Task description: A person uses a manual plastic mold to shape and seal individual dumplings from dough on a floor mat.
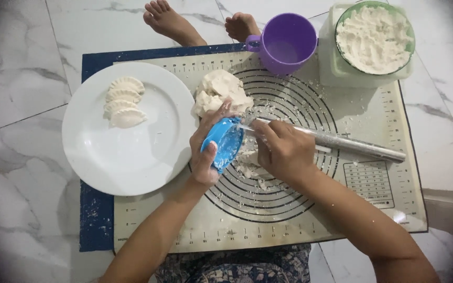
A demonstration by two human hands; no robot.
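Over the baking mat (373, 131), left fingers (212, 152) gripping blue dumpling press (225, 141), right fingers (262, 132) pinching its edge

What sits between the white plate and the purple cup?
In the head view, a lump of white dough lies on the mat between the plate and cup.

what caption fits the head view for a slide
Left hand holds a blue dumpling press; right hand works at its edge.

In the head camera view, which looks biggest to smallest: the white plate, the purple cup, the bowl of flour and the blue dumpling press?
1. White plate, clearly the largest.
2. Bowl of flour.
3. Purple cup, a little smaller than the bowl.
4. Blue dumpling press, smallest, though the left hand covers part of it.
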